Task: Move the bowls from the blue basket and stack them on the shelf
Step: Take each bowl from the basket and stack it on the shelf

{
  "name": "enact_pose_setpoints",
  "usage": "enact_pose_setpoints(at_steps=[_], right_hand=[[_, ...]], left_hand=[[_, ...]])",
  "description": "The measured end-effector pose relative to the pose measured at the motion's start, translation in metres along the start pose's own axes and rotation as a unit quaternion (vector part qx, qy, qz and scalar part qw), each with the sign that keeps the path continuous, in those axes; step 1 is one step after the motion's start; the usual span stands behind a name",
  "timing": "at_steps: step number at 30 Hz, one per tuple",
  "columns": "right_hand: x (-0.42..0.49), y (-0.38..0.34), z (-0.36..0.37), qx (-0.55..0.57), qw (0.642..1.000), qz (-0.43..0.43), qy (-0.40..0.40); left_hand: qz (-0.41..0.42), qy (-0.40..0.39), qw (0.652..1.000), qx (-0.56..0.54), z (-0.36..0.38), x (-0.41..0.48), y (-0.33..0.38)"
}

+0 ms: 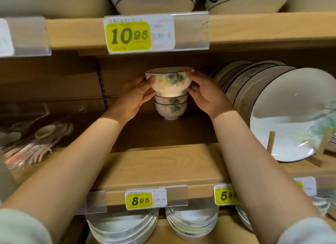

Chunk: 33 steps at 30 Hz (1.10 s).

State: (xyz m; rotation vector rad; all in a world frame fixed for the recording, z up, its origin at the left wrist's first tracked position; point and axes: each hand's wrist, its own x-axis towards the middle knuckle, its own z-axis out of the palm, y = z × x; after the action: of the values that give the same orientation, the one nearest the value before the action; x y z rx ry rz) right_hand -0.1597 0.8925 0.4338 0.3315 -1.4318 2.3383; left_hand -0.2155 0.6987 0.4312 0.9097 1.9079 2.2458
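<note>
Setting: we face a wooden shop shelf (pixel 163 167) with yellow price tags (pixel 145 199) clipped along its front edge; more crockery fills the boards above and below
To the right: white plates (pixel 283 116) stand on edge in a wooden rack (pixel 271 141)
To the left: packets of spoons (pixel 36 140) lie flat, blurred
Task's thing: a white bowl (pixel 170 80) with a dark rim and yellow and green flowers, upright, at the back of the middle shelf, directly over a stack of bowls (pixel 171 107) in the same pattern
Left side: the left hand (pixel 134 96) wraps the bowl's left wall, thumb on the near face, fingers curled behind
Right side: the right hand (pixel 207 92) mirrors it, fingertips at the right rim, thumb low on the wall
Bowl within the grip: centred between both palms, rim level, its foot below the fingers and free of them
Contact: the foot sits at the rim of the stack's top bowl; we cannot tell whether it rests there or just clears it
Why held so: we judge the two-sided hold keeps the bowl level, so the foot nests squarely, and keeps fingers from being pinched
Why so far back: we judge it protects the tall stack from knocks
Blue basket: not in view
</note>
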Motion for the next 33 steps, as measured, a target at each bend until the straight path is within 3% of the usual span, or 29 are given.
enact_pose_setpoints(at_steps=[8, 14, 18, 33], right_hand=[[0.055, 0.003, 0.004, -0.011, 0.997, -0.056, 0.057], [0.078, 0.016, -0.003, -0.168, 0.977, -0.048, 0.122], [0.085, 0.026, -0.008, -0.212, 0.968, -0.022, 0.133], [0.105, 0.060, -0.022, -0.215, 0.964, 0.031, 0.156]], left_hand=[[0.022, 0.022, 0.999, -0.042, 0.018, 0.053, -0.005], [0.039, 0.004, 0.999, 0.000, 0.015, 0.073, -0.017], [0.040, 0.017, 0.998, 0.047, 0.010, 0.080, -0.028], [-0.017, 0.037, 0.998, 0.045, 0.002, 0.099, -0.068]])
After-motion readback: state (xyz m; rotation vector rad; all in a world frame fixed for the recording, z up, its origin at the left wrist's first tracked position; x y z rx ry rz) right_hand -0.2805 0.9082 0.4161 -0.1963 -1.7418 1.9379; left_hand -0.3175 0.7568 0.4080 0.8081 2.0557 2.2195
